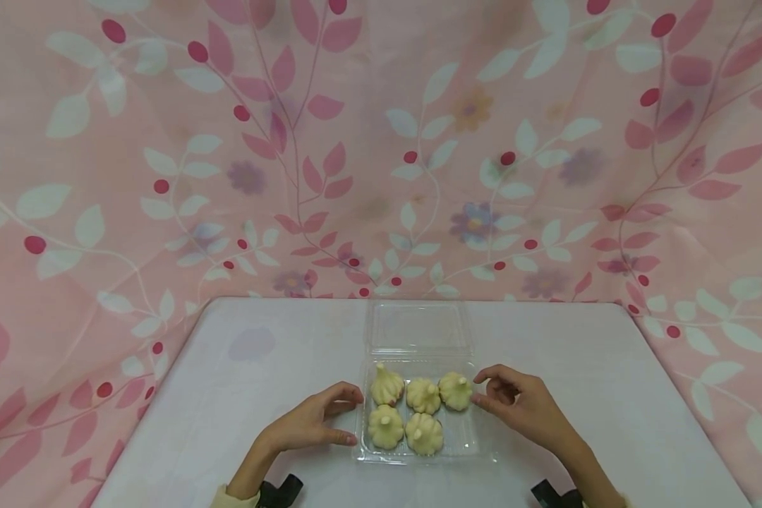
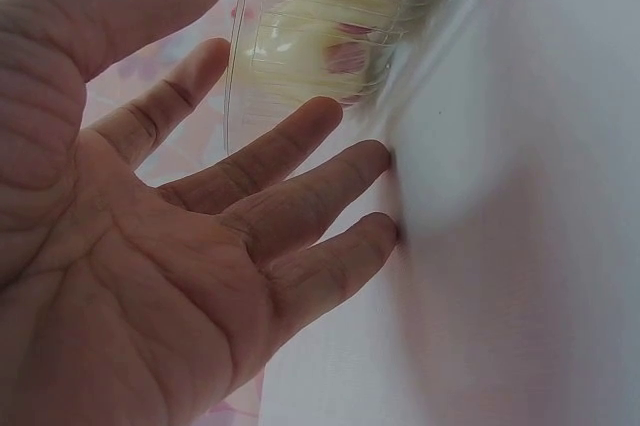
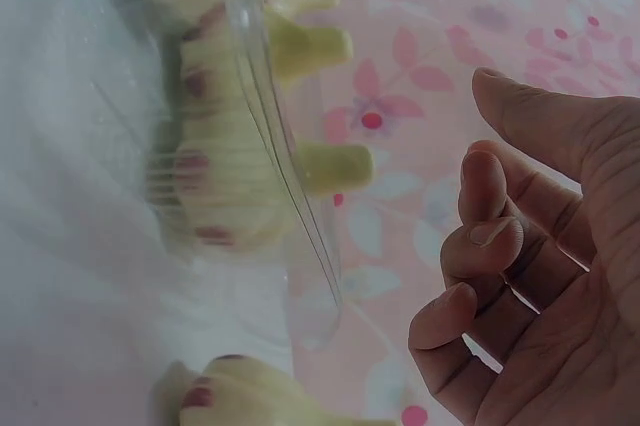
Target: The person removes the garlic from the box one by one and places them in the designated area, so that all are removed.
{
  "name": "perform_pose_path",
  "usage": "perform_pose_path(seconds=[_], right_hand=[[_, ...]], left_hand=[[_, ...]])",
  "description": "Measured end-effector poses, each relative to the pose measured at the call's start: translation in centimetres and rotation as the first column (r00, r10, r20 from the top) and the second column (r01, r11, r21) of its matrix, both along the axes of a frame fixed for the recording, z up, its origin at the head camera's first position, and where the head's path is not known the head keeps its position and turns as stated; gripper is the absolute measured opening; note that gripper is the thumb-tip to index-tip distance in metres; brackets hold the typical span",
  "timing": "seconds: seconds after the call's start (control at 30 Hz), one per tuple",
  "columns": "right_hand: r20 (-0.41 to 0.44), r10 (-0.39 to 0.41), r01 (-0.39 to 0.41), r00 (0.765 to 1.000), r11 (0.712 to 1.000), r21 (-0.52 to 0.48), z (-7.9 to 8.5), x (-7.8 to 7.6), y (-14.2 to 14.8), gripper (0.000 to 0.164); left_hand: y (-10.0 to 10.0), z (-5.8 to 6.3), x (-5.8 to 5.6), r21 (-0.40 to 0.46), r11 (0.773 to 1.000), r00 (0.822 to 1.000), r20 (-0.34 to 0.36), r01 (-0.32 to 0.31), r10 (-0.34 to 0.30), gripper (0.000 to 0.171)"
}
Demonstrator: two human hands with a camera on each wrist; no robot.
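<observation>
Several pale garlic bulbs lie in two rows inside a clear plastic box, whose lid is folded back, away from me. At the box's left side is my left hand, fingers spread and thumb apart, holding nothing. In the left wrist view its fingertips come near the box wall; contact cannot be told. My right hand hovers by the right rim, next to the right-hand bulb, fingers loosely bent, nothing between them. In the right wrist view a garlic bulb shows at the lower edge, apart from the others.
The box stands on a white table near its middle. Behind the table's far edge hangs a pink cloth with leaves and flowers. Black wrist mounts sit on both wrists.
</observation>
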State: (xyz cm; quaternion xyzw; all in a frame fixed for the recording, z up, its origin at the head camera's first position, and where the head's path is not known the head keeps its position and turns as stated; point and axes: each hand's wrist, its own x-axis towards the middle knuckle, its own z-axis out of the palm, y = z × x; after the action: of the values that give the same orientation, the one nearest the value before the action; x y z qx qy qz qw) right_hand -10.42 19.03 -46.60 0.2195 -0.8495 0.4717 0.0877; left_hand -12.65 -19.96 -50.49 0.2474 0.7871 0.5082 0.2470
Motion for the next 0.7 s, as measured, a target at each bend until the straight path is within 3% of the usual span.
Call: perform_pose_path(seconds=[0.23, 0.37, 0.7], right_hand=[[-0.024, 0.071, -0.072, 0.997, 0.997, -0.03, 2.0, 1.0, -1.5, 0.029], [-0.041, 0.101, -0.102, 0.994, 0.994, -0.048, 1.9, 1.0, -2.0, 0.03], [0.019, 0.142, -0.141, 0.99, 0.988, -0.061, 1.5, 1.2, -2.9, 0.026]], left_hand=[[0.0, 0.0, 0.0, 0.015, 1.0, 1.0, 0.008, 0.006, -0.006, 0.068], [0.0, 0.0, 0.0, 0.018, 1.0, 1.0, 0.003, 0.006, -0.006, 0.067], [-0.1, -0.1, 0.0, 0.016, 1.0, 1.0, -0.002, 0.006, -0.006, 0.066]])
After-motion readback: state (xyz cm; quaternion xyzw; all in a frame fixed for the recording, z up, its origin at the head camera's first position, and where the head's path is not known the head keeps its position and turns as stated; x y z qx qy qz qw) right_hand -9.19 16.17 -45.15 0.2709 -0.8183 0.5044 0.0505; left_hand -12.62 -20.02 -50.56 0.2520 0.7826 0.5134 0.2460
